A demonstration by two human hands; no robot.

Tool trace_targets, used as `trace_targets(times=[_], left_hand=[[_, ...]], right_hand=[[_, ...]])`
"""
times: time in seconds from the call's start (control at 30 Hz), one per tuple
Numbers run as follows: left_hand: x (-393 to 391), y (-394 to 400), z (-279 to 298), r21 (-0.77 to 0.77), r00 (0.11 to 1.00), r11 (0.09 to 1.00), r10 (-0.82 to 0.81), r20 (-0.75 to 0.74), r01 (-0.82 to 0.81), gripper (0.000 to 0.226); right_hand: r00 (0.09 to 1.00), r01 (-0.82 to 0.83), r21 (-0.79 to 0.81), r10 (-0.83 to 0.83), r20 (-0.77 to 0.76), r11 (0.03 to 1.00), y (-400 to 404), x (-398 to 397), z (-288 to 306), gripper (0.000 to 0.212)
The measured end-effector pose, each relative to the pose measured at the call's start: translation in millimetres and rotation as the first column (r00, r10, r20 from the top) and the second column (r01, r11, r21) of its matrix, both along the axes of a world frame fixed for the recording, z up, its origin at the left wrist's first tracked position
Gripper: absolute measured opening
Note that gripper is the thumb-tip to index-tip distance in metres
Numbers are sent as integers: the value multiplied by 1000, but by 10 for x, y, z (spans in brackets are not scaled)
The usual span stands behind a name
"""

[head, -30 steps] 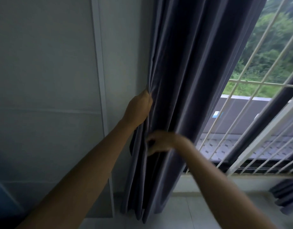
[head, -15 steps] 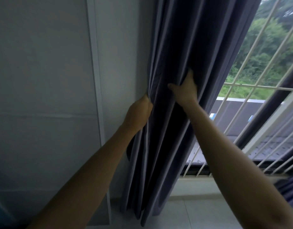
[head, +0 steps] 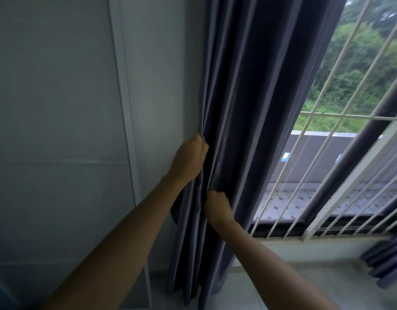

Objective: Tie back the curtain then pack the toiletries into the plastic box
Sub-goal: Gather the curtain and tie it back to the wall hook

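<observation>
While curtain hangs bunched vs wall at window's L edge, long axis vertical, L hand grips its L edge; R hand clutches folds just below, nearer the middle. No tie, box or toiletries in view.

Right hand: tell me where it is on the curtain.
In the head view, the right hand grips a fold of the grey curtain near centre frame, just below and right of the left hand, left of the barred window.

One head camera looks forward, close to the curtain; the window grille stands at three o'clock.
</observation>
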State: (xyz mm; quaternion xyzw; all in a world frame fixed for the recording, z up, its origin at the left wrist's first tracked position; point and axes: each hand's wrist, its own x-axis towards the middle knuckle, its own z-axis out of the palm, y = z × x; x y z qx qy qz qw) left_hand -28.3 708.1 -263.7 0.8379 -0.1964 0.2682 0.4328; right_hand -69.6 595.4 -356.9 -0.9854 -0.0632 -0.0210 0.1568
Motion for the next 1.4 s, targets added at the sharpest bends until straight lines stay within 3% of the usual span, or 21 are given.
trace_targets(times=[0.2,0.33,0.43,0.57,0.63,0.73,0.83,0.87,0.93,0.97,1.0,1.07,1.13,1.2,1.27,1.4], left_hand=[[-113,-45,20,-99,997,993,-62,-54,56,35],[-150,-77,7,-93,998,995,-51,-40,47,43],[-142,-96,-87,-13,1000,1000,-17,-24,17,59],[-191,-85,-253,228,994,968,109,-1,-105,79],[-226,-71,-318,339,987,927,155,51,-163,70],[-314,-91,-344,469,956,836,212,201,-284,33],[-321,-109,-336,482,932,799,286,221,-360,30],[-288,-101,-361,485,937,802,286,201,-349,26],[-244,-82,-373,479,955,828,275,109,-293,27],[-209,-71,-399,452,960,850,274,62,-271,32],[-182,-59,-424,426,961,865,274,38,-263,35],[-160,-48,-436,401,967,883,252,33,-244,37],[-145,-54,-453,394,979,897,199,46,-200,40],[-121,-58,-469,382,982,905,180,54,-187,49],[-71,-70,-504,342,979,917,191,76,-205,64],[-68,-86,-492,270,980,942,195,43,-199,74]], right_hand=[[1000,-19,-35,18,-20,999,-20,-84,-41,43],[999,-38,-61,37,-15,997,23,-130,-40,36],[999,-41,-73,39,-23,997,80,-120,-25,29],[995,-83,-116,75,-70,990,128,-147,-81,28],[991,-86,-120,72,-113,989,117,-202,-175,29],[975,-116,-121,90,-205,986,78,-289,-312,30],[952,-155,-79,128,-278,985,17,-313,-298,30],[968,-144,-47,131,-214,988,-26,-305,-216,30],[968,-142,75,122,221,987,-159,-274,64,34],[867,-187,148,92,489,971,-233,-264,273,36],[705,-248,205,31,709,947,-297,-249,520,37],[458,-321,273,-104,883,907,-435,-160,1019,37],[407,-359,355,-197,892,863,-538,-30,1421,45],[504,-374,470,-250,827,800,-588,107,1618,60],[682,-282,570,-256,685,772,-599,224,1596,69],[910,-21,499,-190,368,866,-579,341,947,65]])
